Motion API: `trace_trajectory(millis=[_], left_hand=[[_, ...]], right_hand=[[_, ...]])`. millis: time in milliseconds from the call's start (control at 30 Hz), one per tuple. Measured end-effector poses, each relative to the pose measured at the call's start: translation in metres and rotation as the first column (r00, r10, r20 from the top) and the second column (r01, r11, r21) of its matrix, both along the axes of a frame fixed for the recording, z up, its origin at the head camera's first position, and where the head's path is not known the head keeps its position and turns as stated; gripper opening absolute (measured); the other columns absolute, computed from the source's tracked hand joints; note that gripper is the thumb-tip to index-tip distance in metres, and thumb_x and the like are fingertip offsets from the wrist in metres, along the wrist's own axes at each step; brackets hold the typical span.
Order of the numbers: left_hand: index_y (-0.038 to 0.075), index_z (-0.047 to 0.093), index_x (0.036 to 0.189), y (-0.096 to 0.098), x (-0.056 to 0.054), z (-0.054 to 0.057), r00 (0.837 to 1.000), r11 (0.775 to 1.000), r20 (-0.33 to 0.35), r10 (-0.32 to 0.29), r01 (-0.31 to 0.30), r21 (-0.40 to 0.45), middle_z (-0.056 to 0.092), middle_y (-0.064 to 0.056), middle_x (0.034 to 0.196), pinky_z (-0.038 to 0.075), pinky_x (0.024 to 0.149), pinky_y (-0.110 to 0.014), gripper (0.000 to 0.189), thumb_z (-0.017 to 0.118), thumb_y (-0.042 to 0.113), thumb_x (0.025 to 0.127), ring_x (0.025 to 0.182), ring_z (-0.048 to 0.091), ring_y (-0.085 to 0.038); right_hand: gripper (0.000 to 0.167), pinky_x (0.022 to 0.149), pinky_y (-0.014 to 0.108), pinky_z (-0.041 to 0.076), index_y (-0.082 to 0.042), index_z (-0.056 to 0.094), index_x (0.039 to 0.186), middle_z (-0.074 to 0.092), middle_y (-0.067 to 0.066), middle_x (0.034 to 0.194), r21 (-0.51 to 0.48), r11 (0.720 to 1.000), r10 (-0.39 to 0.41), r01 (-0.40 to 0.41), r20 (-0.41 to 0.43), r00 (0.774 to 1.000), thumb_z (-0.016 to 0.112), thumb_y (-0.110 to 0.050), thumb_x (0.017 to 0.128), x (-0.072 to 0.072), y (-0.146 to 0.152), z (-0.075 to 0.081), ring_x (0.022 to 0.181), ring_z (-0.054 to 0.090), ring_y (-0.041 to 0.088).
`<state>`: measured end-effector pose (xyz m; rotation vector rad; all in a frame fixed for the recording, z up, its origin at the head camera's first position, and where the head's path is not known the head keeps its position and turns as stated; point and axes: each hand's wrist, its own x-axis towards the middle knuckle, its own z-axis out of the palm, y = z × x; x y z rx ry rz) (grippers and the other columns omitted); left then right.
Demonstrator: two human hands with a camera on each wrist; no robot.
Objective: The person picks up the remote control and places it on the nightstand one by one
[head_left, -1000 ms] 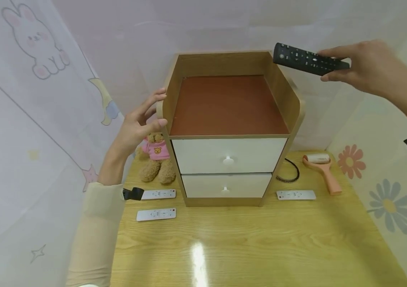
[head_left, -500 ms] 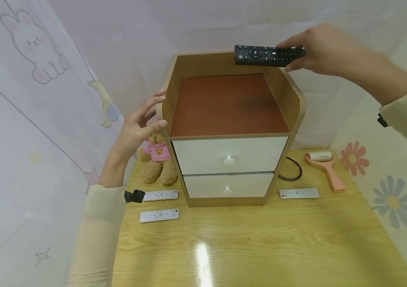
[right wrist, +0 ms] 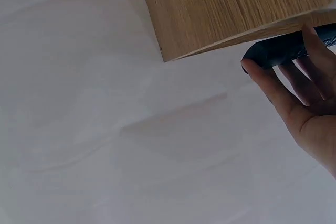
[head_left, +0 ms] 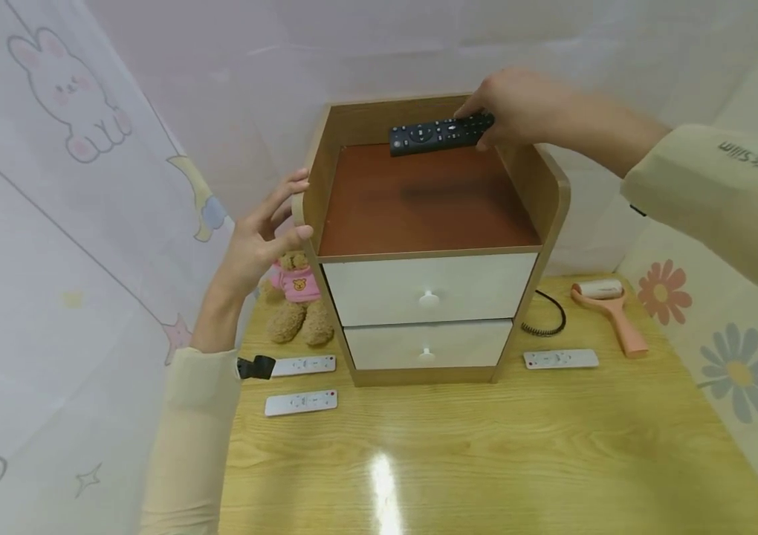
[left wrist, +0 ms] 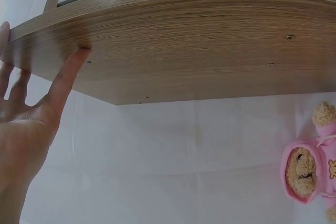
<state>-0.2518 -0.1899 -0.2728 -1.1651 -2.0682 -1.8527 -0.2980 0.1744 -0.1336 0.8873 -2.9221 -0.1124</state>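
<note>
A black remote control [head_left: 429, 137] is pinched by its right end between the thumb and fingers of my right hand [head_left: 519, 104]. It hovers, button side up, over the red-brown top of the small wooden drawer cabinet [head_left: 412, 223], casting a shadow there. In the right wrist view, the hand [right wrist: 307, 114] grips the remote [right wrist: 281, 50] beside a wooden side panel. My left hand [head_left: 252, 241] rests with spread fingers against the cabinet's left side. The left wrist view shows its fingertips touching the outer panel [left wrist: 184, 45]. Both white drawers are closed.
A teddy bear [head_left: 299, 297] in a pink top sits left of the cabinet, behind two white remotes [head_left: 302, 403]. To the right lie another white remote [head_left: 561, 360], a black coiled cord [head_left: 542, 330] and an orange lint roller [head_left: 620, 319]. Patterned cloth walls surround the wooden table [head_left: 486, 446].
My right hand has carried the black remote leftward from beyond the cabinet's right side to over its top, lowering it slightly at the end. The left hand has stayed on the cabinet's left side.
</note>
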Motion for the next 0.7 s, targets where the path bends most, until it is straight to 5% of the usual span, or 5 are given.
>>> trace_trajectory(millis=[200, 367, 700], left_hand=[[0.001, 0.047, 0.139, 0.001, 0.004, 0.004, 0.999, 1.000, -0.033, 0.023, -0.023, -0.003, 0.032, -0.008, 0.154, 0.056, 0.078, -0.025, 0.053, 0.058, -0.010, 0.089, 0.133, 0.039, -0.035], [-0.003, 0.045, 0.138, 0.001, 0.004, 0.004, 0.997, 0.999, -0.077, 0.033, -0.035, -0.019, 0.032, -0.011, 0.154, 0.049, 0.093, -0.024, 0.052, 0.058, -0.012, 0.088, 0.139, 0.033, -0.030], [0.001, 0.046, 0.139, -0.005, -0.013, -0.012, 0.996, 1.000, -0.086, 0.009, -0.009, 0.002, 0.032, -0.009, 0.154, 0.055, 0.082, -0.024, 0.053, 0.059, -0.008, 0.089, 0.138, 0.034, -0.032]], right_hand=[[0.052, 0.104, 0.055, 0.035, 0.007, 0.055, 0.130, 0.055, 0.028, 0.128, 0.050, 0.999, 0.003, -0.007, 0.073, 0.997, 0.073, -0.006, 0.084, -0.015, -0.016, -0.010, 0.119, 0.048, 0.046], [0.051, 0.101, 0.057, 0.038, 0.005, 0.056, 0.131, 0.054, 0.027, 0.130, 0.029, 0.999, -0.017, 0.013, 0.121, 0.993, 0.071, -0.005, 0.084, -0.021, -0.025, -0.016, 0.122, 0.047, 0.044], [0.046, 0.099, 0.055, 0.041, 0.009, 0.056, 0.127, 0.053, 0.027, 0.130, 0.001, 1.000, -0.018, 0.018, 0.214, 0.977, 0.066, 0.003, 0.083, -0.032, -0.040, -0.033, 0.120, 0.048, 0.041]])
